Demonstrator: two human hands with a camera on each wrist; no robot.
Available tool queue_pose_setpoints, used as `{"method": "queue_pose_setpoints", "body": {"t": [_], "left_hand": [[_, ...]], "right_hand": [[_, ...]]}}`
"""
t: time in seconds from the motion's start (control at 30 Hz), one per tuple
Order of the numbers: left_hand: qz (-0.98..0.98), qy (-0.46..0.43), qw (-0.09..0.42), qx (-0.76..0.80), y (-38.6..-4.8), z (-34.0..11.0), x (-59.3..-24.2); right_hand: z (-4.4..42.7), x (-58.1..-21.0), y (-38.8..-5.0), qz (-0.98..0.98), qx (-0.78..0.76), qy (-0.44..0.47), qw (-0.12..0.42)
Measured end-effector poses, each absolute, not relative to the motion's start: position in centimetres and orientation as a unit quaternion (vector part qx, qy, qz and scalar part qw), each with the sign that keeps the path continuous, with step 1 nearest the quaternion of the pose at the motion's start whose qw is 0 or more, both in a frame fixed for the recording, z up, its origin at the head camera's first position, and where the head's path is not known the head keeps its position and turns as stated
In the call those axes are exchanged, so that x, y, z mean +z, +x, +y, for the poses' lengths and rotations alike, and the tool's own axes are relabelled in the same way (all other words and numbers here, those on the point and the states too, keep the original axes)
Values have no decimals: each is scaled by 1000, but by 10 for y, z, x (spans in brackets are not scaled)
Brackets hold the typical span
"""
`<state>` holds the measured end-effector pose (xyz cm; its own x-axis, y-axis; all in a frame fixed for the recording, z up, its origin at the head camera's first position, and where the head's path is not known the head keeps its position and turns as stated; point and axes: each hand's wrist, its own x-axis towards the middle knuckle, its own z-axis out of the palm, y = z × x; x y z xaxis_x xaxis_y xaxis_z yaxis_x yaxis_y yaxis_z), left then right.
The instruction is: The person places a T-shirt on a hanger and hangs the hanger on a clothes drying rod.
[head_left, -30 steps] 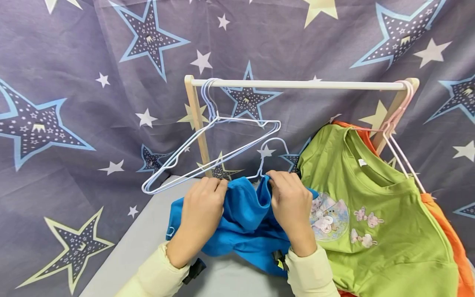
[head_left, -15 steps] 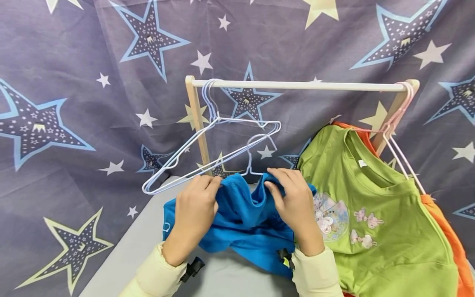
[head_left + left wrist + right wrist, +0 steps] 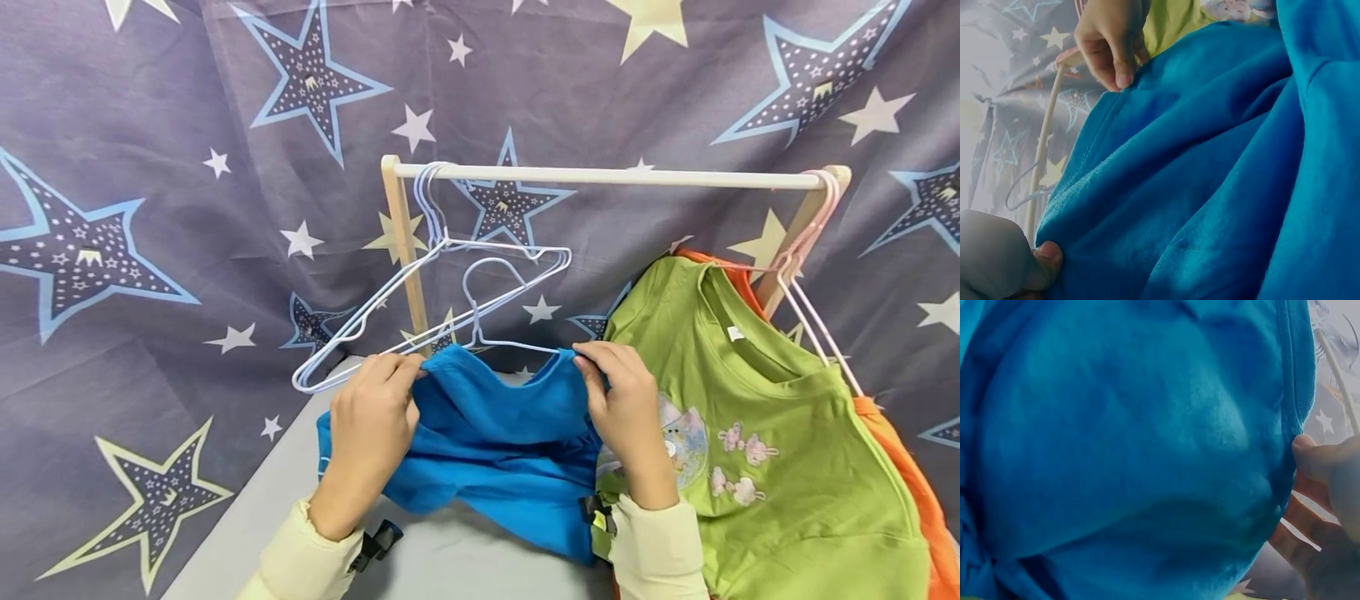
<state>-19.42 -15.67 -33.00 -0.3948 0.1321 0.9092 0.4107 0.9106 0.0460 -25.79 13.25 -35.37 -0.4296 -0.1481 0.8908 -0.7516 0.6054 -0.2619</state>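
In the head view a blue shirt (image 3: 498,408) is stretched between both hands above the grey table. My left hand (image 3: 375,425) pinches its neckline on the left side. On the other side my right hand (image 3: 626,417) pinches the neckline's right edge between thumb and fingers, as the right wrist view also shows. A pale blue hanger (image 3: 476,321) sticks up behind the collar, its hook above the neck opening. The hanger's lower part is hidden by the shirt. Blue cloth (image 3: 1191,162) with a stitched edge fills much of the left wrist view.
Behind stands a rack with a white rail (image 3: 615,176) and wooden posts. Several bare pale hangers (image 3: 431,258) hang at its left end. A green shirt (image 3: 795,467) and an orange garment (image 3: 911,475) hang on pink hangers at the right. A star-patterned curtain (image 3: 247,167) covers the back.
My hands have spread apart and the neckline is stretched wider and flatter. The hanger has moved left relative to the rack, its hook now in front of the hanging bare hangers.
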Motion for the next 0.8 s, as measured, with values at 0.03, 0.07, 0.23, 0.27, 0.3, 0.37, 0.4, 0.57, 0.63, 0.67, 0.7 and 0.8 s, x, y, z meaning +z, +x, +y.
{"method": "queue_pose_setpoints", "body": {"t": [0.03,0.07,0.23,0.27,0.3,0.37,0.4,0.57,0.63,0.67,0.7,0.8], "left_hand": [[-824,-163,526,-134,-194,-157,-330],[-824,-161,526,-135,-194,-158,-330],[-822,-159,529,-137,-194,-159,-331],[-822,-159,529,-136,-194,-159,-331],[-823,-159,529,-135,-194,-158,-331],[-824,-159,528,-133,-195,-158,-332],[-824,-159,527,-132,-195,-157,-332],[-823,-165,528,-131,-194,-156,-333],[-822,-170,528,-130,-195,-156,-333],[-822,-172,526,-130,-194,-157,-333],[-824,-175,524,-129,-194,-157,-334],[-832,-176,511,-127,-194,-159,-334]], "right_hand": [[134,-355,-259,-776,336,288,449],[136,-356,-261,-776,336,286,451],[139,-358,-262,-779,329,278,455],[139,-358,-262,-779,329,279,455],[139,-357,-262,-780,327,279,455],[138,-357,-261,-784,323,280,450],[137,-357,-260,-785,322,281,448],[131,-358,-259,-794,307,278,445],[128,-359,-258,-799,301,269,446],[128,-359,-258,-802,298,264,446],[127,-360,-258,-805,296,258,445],[127,-360,-258,-811,290,240,448]]}}
